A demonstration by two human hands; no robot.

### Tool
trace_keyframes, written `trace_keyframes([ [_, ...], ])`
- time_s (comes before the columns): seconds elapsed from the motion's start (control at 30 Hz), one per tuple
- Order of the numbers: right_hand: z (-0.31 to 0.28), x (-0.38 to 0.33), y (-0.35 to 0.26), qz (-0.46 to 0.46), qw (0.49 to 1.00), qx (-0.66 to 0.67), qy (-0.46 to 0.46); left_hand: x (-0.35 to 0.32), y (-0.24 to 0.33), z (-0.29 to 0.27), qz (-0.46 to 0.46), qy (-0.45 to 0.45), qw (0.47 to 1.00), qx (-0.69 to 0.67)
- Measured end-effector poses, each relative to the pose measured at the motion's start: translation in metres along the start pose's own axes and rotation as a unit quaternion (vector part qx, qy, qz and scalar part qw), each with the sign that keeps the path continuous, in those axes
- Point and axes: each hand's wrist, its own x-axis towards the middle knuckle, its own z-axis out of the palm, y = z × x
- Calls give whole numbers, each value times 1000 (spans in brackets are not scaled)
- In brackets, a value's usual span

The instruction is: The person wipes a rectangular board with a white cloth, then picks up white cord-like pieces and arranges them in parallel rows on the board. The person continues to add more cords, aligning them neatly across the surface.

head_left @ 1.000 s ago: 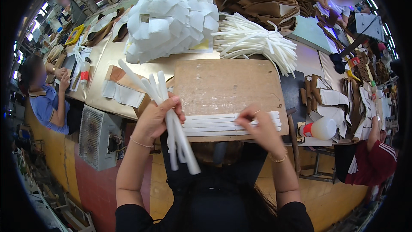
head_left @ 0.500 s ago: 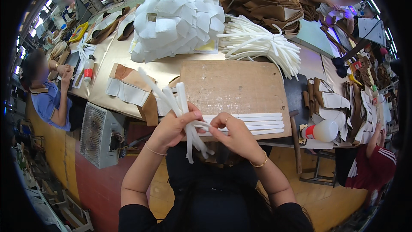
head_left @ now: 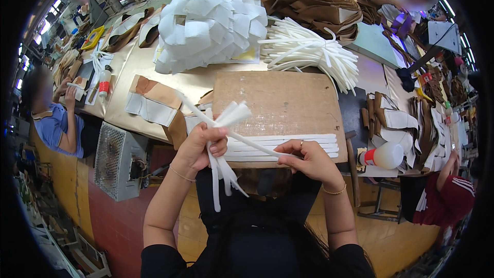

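My left hand is closed round a small bunch of white foam strips, whose ends fan out above and below the fist. From this bunch one white strip slants down to the right. Its far end is pinched between the thumb and fingers of my right hand. Both hands are over the near edge of a brown board. Several white strips lie side by side along that edge, partly hidden behind my hands.
Behind the board lie a tied bundle of white strips and a heap of white pieces. A hammer and a white bottle are at the right. Brown-and-white cut pieces lie left; a metal-mesh box stands below them.
My right hand has moved right, drawing one strip's end away from the bunch. My left hand has shifted slightly left, and the bunch has turned so its upper ends lean right.
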Motion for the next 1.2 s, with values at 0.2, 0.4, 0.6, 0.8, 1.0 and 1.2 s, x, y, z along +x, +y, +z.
trace_keyframes([
  [0.2,-16,-13,-12,-22,994,93,47,-9,1,16,-20,26,983,182],
  [0.4,-43,-37,-27,-233,915,327,52,-9,-5,-13,-42,-5,995,88],
  [0.6,-41,-47,-53,-320,901,292,11,-1,-24,-28,23,-16,998,-56],
  [0.8,-13,-45,-86,-171,957,207,-106,2,-34,10,-91,-25,995,-32],
  [1.0,-29,-56,-76,-182,968,155,-76,-11,-44,5,-229,-174,956,-61],
  [1.2,-63,-81,-52,-51,994,32,92,-32,-25,-7,-251,-183,950,27],
])
